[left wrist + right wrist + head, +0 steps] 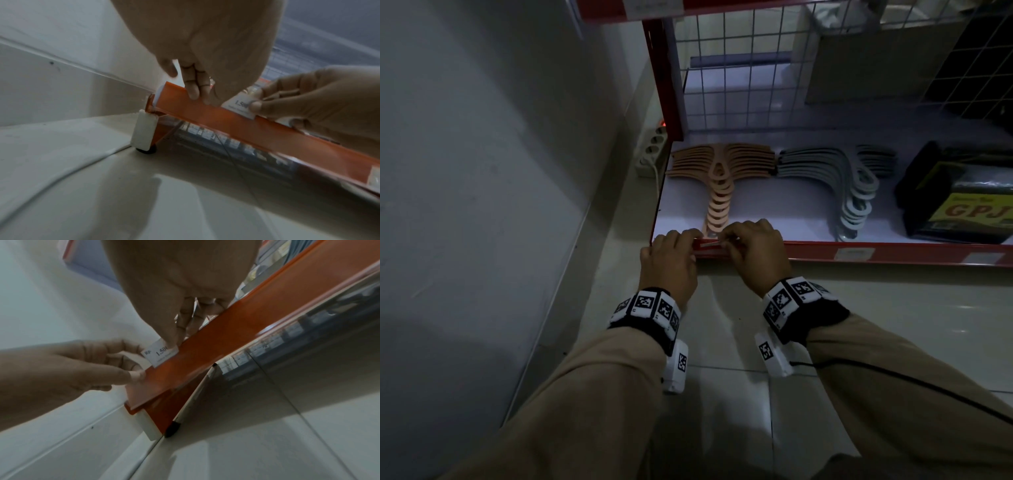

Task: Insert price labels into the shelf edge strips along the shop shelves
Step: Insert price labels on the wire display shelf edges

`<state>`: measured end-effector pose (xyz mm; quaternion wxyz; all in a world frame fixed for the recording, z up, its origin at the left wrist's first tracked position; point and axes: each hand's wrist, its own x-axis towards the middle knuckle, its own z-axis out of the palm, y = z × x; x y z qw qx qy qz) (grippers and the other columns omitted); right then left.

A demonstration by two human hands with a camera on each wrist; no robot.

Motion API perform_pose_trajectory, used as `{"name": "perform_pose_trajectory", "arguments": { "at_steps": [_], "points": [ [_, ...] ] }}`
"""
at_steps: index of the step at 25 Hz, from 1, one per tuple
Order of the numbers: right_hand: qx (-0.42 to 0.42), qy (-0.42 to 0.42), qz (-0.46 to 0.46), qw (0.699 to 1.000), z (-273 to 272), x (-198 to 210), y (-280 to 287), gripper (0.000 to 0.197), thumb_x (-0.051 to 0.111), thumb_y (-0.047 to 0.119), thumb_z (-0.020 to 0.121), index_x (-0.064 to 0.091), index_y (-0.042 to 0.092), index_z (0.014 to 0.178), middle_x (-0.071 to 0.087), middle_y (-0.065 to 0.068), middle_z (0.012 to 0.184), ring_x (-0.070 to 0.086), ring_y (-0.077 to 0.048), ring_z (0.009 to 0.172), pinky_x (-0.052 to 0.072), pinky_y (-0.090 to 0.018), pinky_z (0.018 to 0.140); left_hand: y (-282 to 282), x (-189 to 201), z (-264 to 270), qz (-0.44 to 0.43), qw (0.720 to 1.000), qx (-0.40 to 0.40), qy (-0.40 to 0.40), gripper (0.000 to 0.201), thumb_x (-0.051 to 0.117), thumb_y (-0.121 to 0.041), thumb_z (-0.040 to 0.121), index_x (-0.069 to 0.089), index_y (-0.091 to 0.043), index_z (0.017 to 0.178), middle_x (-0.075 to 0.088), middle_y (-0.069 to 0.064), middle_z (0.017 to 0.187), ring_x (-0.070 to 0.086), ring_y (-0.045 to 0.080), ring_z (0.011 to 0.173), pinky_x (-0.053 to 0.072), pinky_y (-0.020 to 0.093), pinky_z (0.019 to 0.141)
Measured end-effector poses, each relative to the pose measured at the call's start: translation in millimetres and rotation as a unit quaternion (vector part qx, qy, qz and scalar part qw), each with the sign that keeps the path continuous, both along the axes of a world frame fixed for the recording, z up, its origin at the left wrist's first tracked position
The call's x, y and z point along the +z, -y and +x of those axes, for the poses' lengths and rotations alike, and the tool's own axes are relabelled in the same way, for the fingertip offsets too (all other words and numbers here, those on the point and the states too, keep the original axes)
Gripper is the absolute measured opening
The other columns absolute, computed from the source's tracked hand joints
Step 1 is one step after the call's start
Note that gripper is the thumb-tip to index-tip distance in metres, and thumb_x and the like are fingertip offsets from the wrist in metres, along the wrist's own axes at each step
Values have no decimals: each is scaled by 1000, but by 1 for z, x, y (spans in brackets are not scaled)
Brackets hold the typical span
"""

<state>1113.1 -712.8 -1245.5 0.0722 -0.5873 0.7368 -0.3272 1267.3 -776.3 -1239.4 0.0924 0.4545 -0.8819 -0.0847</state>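
The price label (pixel 159 353) is pinched by the right hand (pixel 751 255) at the top of the red edge strip (pixel 236 123). The strip is gripped just beside it by the curled fingers of the left hand (pixel 671 263).

Price label (pixel 159 353), pinched in right hand (pixel 164 280) at top edge of red shelf edge strip (pixel 205 350): reads "Rp." and "1.50", last digits covered by a finger; small line below too blurred. From left wrist view only "1.5" shows.

Dark packet (pixel 969 202) on the shelf, well right of both hands: yellow panel with red "GPJ".

Labels further right in strip: unreadable.
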Motion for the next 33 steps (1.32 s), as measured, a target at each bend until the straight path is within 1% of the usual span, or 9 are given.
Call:
{"name": "perform_pose_trajectory", "arguments": {
  "at_steps": [4,7,8,10,14,18,22,30,33],
  "points": [
    [20,-48,22,998,3,2,-1,17,58,20,88,67,15,101,66,-6,94,52,-28,94,41,-40,79,-1,-6,0,-31,998,-12,61,36,47,-23,93,46,-27,129,47,2,122,41,25,114,31,38,92],
    [30,-130,68,989,2,2,-3,24,57,29,86,64,15,105,60,-8,100,51,-28,95,42,-39,77,-1,-7,-3,-45,996,-10,76,36,48,-22,91,48,-25,127,47,4,122,41,26,113,33,38,93],
    [34,-156,88,983,2,2,-3,25,56,29,87,63,15,106,59,-8,102,51,-28,96,41,-38,77,-1,-7,-4,-46,995,-10,82,37,49,-21,90,49,-26,127,46,4,121,41,26,113,33,39,94],
    [35,-183,104,977,2,1,-2,24,55,24,89,64,13,108,60,-9,104,50,-29,97,41,-38,76,-2,-7,-4,-51,994,-10,92,39,50,-20,88,49,-25,127,46,5,122,40,26,114,33,40,95],
    [32,-211,108,971,4,0,-2,21,55,17,89,67,11,105,60,-11,100,50,-30,92,41,-36,71,-3,-8,-2,-48,995,-9,83,41,52,-17,87,46,-23,127,47,4,124,41,26,115,33,39,96],
    [28,-210,114,971,4,-2,-4,22,55,14,87,64,11,107,60,-11,99,50,-29,92,41,-37,71,-3,-9,-2,-50,994,-11,93,45,55,-17,85,47,-23,128,46,5,124,39,26,115,32,38,96],
    [34,-222,129,966,4,-2,-3,23,53,13,88,65,12,108,59,-9,100,49,-28,95,40,-35,73,-5,-11,-2,-49,995,-6,92,44,57,-15,83,50,-24,126,46,5,122,39,26,115,32,37,95],
    [31,-239,135,961,1,-1,-4,22,52,14,91,65,10,108,59,-10,100,50,-27,93,40,-35,74,-6,-11,-2,-60,994,-8,93,44,58,-18,82,51,-24,125,47,5,121,41,27,113,33,38,93],
    [30,-243,130,961,2,-1,-4,21,54,13,89,65,9,106,59,-11,99,50,-28,91,40,-36,73,-6,-11,-2,-58,995,-1,81,45,56,-18,83,47,-24,127,48,4,122,42,25,113,33,37,93]
  ]
}}
